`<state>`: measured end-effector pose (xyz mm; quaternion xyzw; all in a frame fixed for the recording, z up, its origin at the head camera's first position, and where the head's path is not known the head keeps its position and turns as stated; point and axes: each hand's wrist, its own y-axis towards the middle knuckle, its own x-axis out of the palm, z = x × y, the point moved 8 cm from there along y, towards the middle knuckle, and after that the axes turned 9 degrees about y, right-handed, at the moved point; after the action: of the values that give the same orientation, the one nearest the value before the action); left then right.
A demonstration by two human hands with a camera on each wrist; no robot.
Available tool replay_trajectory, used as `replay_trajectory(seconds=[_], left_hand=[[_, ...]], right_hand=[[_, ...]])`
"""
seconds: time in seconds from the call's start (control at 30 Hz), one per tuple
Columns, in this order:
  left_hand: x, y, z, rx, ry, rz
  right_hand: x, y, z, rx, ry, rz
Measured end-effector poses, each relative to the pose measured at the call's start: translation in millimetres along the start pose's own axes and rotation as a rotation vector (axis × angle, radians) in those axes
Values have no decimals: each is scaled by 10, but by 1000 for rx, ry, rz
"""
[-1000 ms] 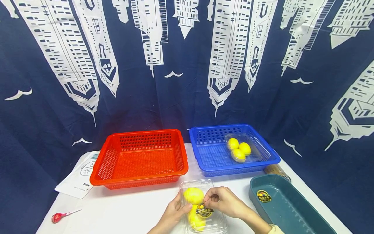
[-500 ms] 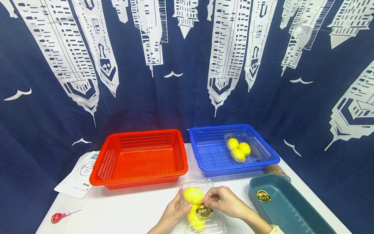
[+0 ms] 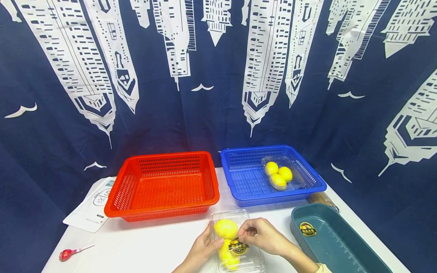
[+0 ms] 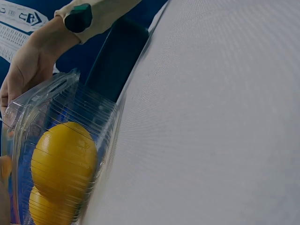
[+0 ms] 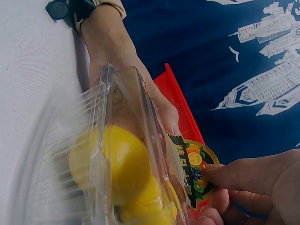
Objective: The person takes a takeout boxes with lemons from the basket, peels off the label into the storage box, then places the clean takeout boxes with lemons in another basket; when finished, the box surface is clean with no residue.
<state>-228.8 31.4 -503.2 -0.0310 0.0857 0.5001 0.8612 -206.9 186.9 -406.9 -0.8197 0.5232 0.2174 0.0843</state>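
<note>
A clear plastic clamshell box [image 3: 250, 261] with yellow lemons [image 3: 226, 228] inside lies at the table's front edge. My left hand [image 3: 201, 248] grips its left side, thumb over the lid. Between the thumb and fingers of my right hand [image 3: 261, 235] is the edge of a round black-and-gold fruit sticker [image 3: 238, 247] at the lid. The right wrist view shows this pinch on the sticker [image 5: 194, 171] up close; how much of it touches the lid I cannot tell. From the left wrist, two lemons [image 4: 65, 154] show through the ribbed side.
Behind stand a red basket [image 3: 170, 191] and a blue basket [image 3: 246, 182] holding another lemon box [image 3: 297, 176]. A teal tray [image 3: 345, 239] with a similar sticker [image 3: 308, 229] is at right. A red lollipop [image 3: 66, 254] and white packet [image 3: 90, 208] lie left.
</note>
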Motion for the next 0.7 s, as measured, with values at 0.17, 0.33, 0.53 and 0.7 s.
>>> replay_trajectory(seconds=[0.17, 0.33, 0.53, 0.7], left_hand=[[-2, -6, -7, -6, 3, 3], [-4, -12, -9, -18, -2, 7], [-2, -13, -1, -20, -7, 7], [-2, -9, 4, -19, -4, 7]], right_hand=[[2, -8, -1, 1, 8, -3], [8, -18, -5, 1, 17, -2], [7, -18, 2, 9, 12, -3], [5, -15, 5, 18, 16, -7]])
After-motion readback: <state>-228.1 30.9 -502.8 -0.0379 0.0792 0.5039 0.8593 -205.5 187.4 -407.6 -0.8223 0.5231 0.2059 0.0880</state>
